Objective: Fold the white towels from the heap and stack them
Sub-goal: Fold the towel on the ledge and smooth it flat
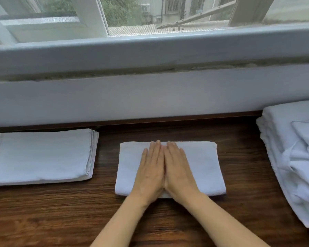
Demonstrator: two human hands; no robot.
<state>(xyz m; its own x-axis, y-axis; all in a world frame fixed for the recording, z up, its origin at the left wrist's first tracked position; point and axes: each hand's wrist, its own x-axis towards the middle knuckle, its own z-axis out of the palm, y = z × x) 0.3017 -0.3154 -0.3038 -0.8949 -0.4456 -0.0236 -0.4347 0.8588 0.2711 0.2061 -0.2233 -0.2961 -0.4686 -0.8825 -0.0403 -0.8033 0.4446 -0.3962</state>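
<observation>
A folded white towel (203,166) lies flat in the middle of the dark wooden table (61,211). My left hand (151,168) and my right hand (178,169) rest palm down on it, side by side and touching, fingers straight and pointing away from me. Neither hand grips anything. At the left, a low stack of folded white towels (43,155) sits near the wall. On the right edge lies the heap of white towels (296,157), rumpled on top, partly cut off by the frame.
A pale wall (150,93) and a window sill (150,50) run along the table's far edge. Bare wood shows between the centre towel and both towel piles, and in front of my forearms.
</observation>
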